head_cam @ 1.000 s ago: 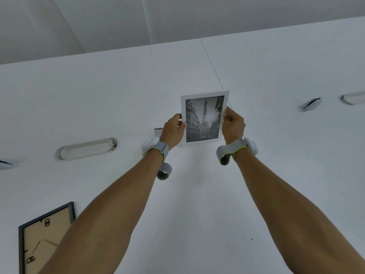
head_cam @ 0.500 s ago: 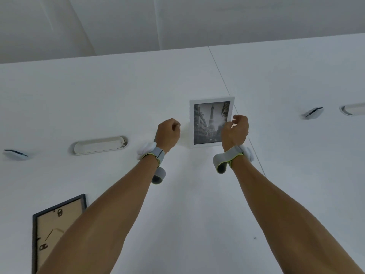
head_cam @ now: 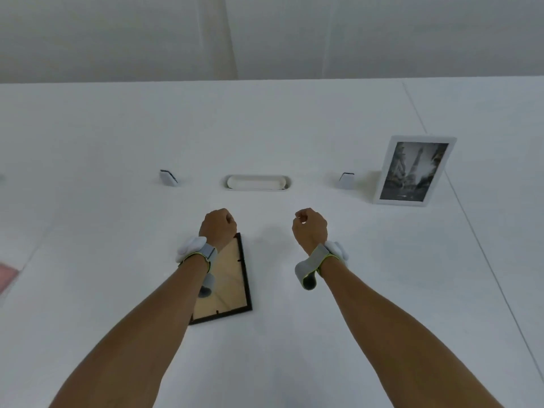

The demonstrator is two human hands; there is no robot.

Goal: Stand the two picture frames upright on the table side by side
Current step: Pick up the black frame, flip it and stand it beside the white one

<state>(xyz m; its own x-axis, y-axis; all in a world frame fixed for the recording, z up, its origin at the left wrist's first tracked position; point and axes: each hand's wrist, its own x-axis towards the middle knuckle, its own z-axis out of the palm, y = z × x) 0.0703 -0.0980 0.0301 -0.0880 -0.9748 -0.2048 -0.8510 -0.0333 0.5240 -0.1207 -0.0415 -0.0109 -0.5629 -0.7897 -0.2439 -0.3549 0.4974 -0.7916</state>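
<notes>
A white picture frame [head_cam: 413,170] with a black-and-white tower photo stands upright on the white table [head_cam: 294,334] at the far right, free of both hands. A black frame [head_cam: 232,285] lies flat, back side up, showing its brown backing; my left forearm covers its left part. My left hand [head_cam: 217,226] hovers over this frame's top edge with fingers curled and nothing in it. My right hand [head_cam: 309,228] is also curled and holds nothing, to the right of the black frame and well left of the white one.
An oval white cable port [head_cam: 256,182] is set in the table beyond my hands. Two small white wedge-shaped covers [head_cam: 168,177] [head_cam: 346,180] flank it. A table seam [head_cam: 477,240] runs down the right side. Something pink [head_cam: 7,273] shows at the left edge.
Both hands have let go of the white frame, which now stands alone. The hands have shifted left towards the black frame, and my view has turned left.
</notes>
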